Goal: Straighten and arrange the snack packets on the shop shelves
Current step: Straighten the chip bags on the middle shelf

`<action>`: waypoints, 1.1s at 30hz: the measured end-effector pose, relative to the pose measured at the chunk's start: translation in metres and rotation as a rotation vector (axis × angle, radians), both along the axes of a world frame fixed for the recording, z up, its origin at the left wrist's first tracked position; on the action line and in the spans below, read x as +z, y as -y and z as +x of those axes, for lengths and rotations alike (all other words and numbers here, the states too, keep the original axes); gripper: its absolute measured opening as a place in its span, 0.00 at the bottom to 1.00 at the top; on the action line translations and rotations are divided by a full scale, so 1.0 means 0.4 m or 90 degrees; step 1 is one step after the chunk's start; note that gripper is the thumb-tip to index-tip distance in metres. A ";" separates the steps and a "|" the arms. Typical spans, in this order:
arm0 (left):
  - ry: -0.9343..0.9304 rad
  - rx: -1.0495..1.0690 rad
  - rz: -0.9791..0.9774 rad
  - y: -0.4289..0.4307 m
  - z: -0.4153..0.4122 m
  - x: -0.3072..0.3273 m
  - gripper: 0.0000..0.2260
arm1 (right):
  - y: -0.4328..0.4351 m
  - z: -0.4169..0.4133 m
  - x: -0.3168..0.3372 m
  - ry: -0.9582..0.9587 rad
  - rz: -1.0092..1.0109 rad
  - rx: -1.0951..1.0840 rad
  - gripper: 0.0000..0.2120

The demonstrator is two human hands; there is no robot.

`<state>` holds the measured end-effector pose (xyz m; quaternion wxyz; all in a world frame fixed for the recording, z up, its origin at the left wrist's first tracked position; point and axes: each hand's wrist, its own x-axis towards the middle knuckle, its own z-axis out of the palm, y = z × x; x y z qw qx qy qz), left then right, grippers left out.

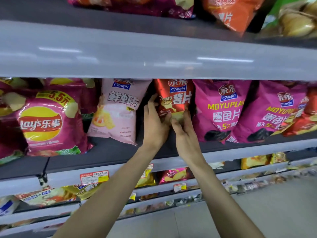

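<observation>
Both hands are clamped on the red Qinqin potato chips packet (pixel 175 98) on the middle shelf (pixel 109 152). Left hand (pixel 154 121) wraps its lower left edge with fingertips curled behind the side at about 10 o'clock, right hand (pixel 184 131) pinches the bottom right corner from 5 o'clock.

Packet stands upright, long axis running 12 to 6, front facing out and tipped just slightly with the top leaning toward 11. It's shiny red foil with a blue-and-white logo badge, "POTATO CHIPS" in small white letters, big white Chinese characters and a chip picture low down.

It sits between the pale pink prawn packet (pixel 118 109) at 9 o'clock and a magenta MOYUPIAN packet (pixel 221 109) at 3 o'clock, touching or nearly touching that one. Top of the red packet is cut off by the grey shelf lip (pixel 154 54) above, and the bottom edge is hidden behind the hands. Small print by the left thumb is too blurry to read.
</observation>
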<state>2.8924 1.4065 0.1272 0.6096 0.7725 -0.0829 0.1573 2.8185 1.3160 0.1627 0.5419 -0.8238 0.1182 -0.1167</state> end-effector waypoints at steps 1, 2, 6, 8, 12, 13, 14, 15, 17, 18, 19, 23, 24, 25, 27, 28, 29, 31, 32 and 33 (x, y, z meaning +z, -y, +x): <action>-0.001 0.000 0.004 0.001 0.002 -0.003 0.35 | 0.001 -0.008 0.000 0.005 0.010 -0.002 0.36; -0.002 0.002 0.012 0.001 0.002 -0.007 0.35 | 0.002 -0.016 0.000 0.009 0.013 0.003 0.34; -0.042 0.006 0.066 -0.008 -0.013 -0.015 0.32 | 0.013 -0.039 -0.011 -0.010 0.018 0.046 0.28; -0.050 0.003 0.108 -0.013 -0.020 -0.011 0.30 | 0.018 -0.046 -0.017 -0.028 0.013 0.062 0.30; -0.067 -0.008 0.194 -0.034 -0.050 0.001 0.29 | 0.036 -0.078 -0.015 -0.046 -0.004 0.105 0.32; -0.068 -0.007 0.215 -0.041 -0.062 0.000 0.29 | 0.047 -0.093 -0.011 -0.045 -0.011 0.128 0.32; -0.066 -0.004 0.236 -0.047 -0.075 0.000 0.29 | 0.061 -0.111 -0.008 -0.034 -0.026 0.156 0.31; -0.061 0.002 0.262 -0.052 -0.090 0.001 0.28 | 0.078 -0.128 -0.005 -0.014 -0.045 0.184 0.29; -0.047 0.012 0.312 -0.054 -0.126 0.006 0.27 | 0.124 -0.163 -0.001 0.029 -0.103 0.214 0.25; -0.045 0.014 0.329 -0.051 -0.148 0.012 0.26 | 0.150 -0.178 0.000 0.047 -0.138 0.216 0.24; -0.045 0.018 0.342 -0.042 -0.169 0.020 0.25 | 0.178 -0.192 0.001 0.060 -0.171 0.217 0.23; -0.045 0.023 0.386 0.037 -0.264 0.057 0.22 | 0.300 -0.238 0.012 0.087 -0.319 0.224 0.24; -0.041 0.024 0.404 0.062 -0.287 0.067 0.21 | 0.333 -0.245 0.015 0.098 -0.356 0.219 0.24; -0.035 0.027 0.424 0.088 -0.305 0.074 0.20 | 0.366 -0.251 0.018 0.109 -0.386 0.210 0.24; -0.026 0.039 0.453 0.141 -0.338 0.087 0.18 | 0.435 -0.260 0.022 0.136 -0.424 0.186 0.23; -0.027 0.042 0.461 0.169 -0.353 0.094 0.17 | 0.470 -0.263 0.021 0.150 -0.437 0.174 0.22; -0.029 0.044 0.469 0.198 -0.366 0.100 0.17 | 0.505 -0.266 0.021 0.161 -0.450 0.163 0.22; -0.024 0.045 0.473 0.263 -0.388 0.112 0.18 | 0.578 -0.271 0.018 0.172 -0.470 0.138 0.20; -0.021 0.042 0.466 0.297 -0.396 0.116 0.18 | 0.614 -0.274 0.016 0.176 -0.477 0.121 0.20; -0.020 0.038 0.455 0.331 -0.400 0.118 0.19 | 0.653 -0.276 0.013 0.175 -0.481 0.106 0.20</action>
